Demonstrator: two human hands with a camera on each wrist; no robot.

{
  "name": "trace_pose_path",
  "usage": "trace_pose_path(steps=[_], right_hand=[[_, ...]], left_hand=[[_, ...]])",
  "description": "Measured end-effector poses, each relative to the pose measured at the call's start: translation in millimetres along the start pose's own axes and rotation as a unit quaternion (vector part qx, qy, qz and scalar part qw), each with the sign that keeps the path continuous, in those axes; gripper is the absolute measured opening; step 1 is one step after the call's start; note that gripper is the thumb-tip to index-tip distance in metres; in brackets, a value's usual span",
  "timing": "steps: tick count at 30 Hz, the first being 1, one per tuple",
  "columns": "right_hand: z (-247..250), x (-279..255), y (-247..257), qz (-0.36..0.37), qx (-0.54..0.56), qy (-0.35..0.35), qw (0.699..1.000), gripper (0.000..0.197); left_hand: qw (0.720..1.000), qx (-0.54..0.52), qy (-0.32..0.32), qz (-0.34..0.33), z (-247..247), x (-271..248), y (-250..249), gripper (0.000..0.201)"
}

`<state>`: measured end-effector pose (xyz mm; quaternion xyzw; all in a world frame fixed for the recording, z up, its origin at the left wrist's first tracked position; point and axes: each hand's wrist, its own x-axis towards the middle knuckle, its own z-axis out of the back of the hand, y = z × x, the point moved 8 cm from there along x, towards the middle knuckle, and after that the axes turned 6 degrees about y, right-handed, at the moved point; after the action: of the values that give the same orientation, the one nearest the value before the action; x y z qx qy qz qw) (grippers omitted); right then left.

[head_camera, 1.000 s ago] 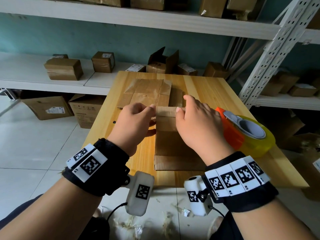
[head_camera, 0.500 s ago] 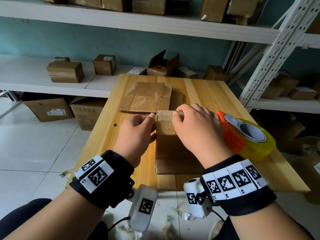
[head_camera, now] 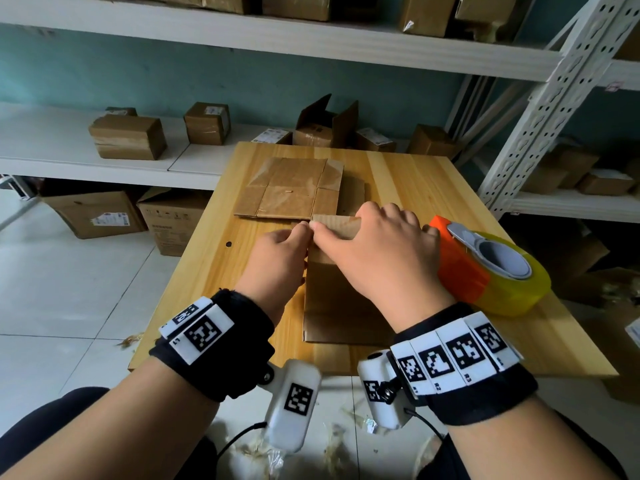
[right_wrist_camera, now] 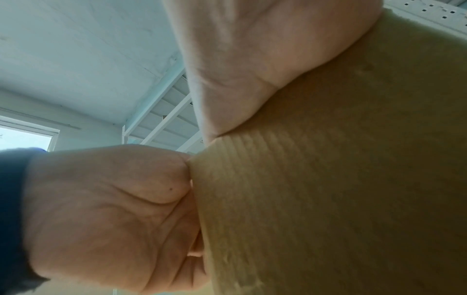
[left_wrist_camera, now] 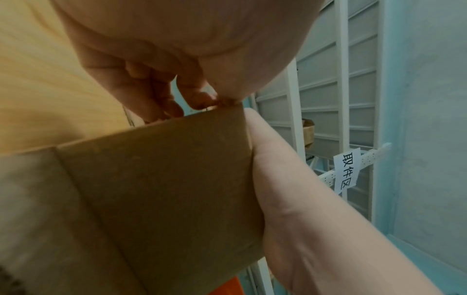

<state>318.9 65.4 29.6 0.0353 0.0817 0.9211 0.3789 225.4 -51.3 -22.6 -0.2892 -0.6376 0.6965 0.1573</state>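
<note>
Lying flat on the desk (head_camera: pixel 433 174) close to its near edge, the cardboard box (head_camera: pixel 339 306) has bare wood at its left and the tape dispenser (head_camera: pixel 485 268) just beside its right. The right hand (head_camera: pixel 377 261) and left hand (head_camera: pixel 277 258) have fingers clamped on its raised far flap (head_camera: pixel 341 226).

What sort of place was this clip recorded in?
Likely a parcel storeroom or packing room: white shelves hold taped cardboard boxes, and on the wooden table a flat carton sits beside a tape roll.
</note>
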Motion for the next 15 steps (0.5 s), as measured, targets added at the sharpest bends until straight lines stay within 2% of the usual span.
trace_pose_path(steps=[4,6,9,15], right_hand=[[6.1,-5.0,-1.9,0.034,0.057,-0.021,0.998,0.092],[9.8,-6.7,-7.7,0.058,0.119,-0.018,0.991,0.083],[15.3,-7.6,-24.0,0.073,0.198,-0.013,0.977,0.070],[17.9,-10.6,-56.7,0.092,0.302,-0.042,0.948,0.044]], left_hand=[[0.998,0.068,0.001,-0.018,2.3,0.4,2.5,0.029],[0.990,0.117,0.001,-0.079,4.9,1.3,-5.8,0.034],[0.972,0.163,0.001,-0.169,8.1,-2.1,-17.5,0.024],[0.948,0.238,0.012,-0.209,5.1,-5.2,-17.4,0.032]])
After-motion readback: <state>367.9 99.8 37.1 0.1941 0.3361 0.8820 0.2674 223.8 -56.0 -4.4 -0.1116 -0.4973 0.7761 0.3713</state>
